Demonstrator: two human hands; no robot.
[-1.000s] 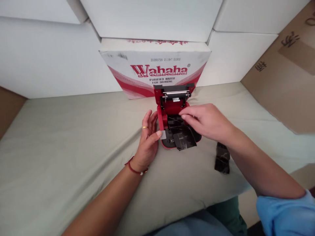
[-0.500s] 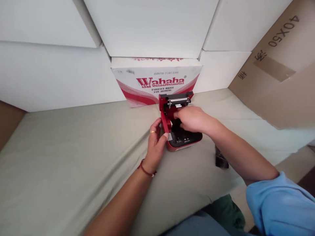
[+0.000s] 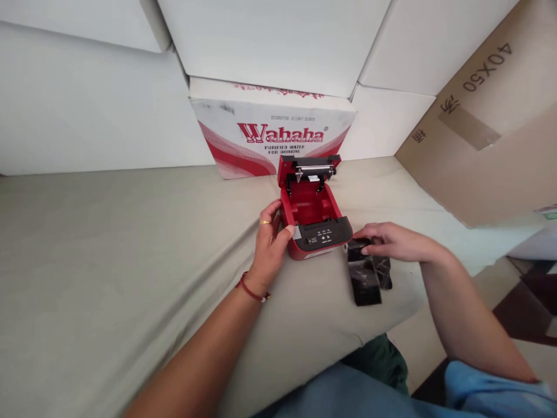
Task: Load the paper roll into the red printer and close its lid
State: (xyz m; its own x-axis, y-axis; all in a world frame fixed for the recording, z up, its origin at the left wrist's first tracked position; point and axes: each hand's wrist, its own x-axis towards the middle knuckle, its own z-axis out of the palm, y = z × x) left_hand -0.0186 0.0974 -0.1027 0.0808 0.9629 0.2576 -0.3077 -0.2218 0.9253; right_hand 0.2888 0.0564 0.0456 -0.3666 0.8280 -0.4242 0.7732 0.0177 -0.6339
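A small red printer with a black front panel stands on the pale cloth, its lid tipped up and the red bay inside bare. My left hand grips the printer's left side, thumb on its front corner. My right hand rests to the right of the printer, fingers on a black shiny wrapper lying on the cloth. A second black wrapper lies just beside it.
A red and white Wahaha water carton stands right behind the printer against white foam blocks. A brown cardboard box leans at the right. The cloth-covered surface ends close to my lap, near the wrappers.
My right hand left the printer bay and moved right and down with the black wrapper, setting it on the cloth. The bay now shows bare red. My left hand stayed on the printer.
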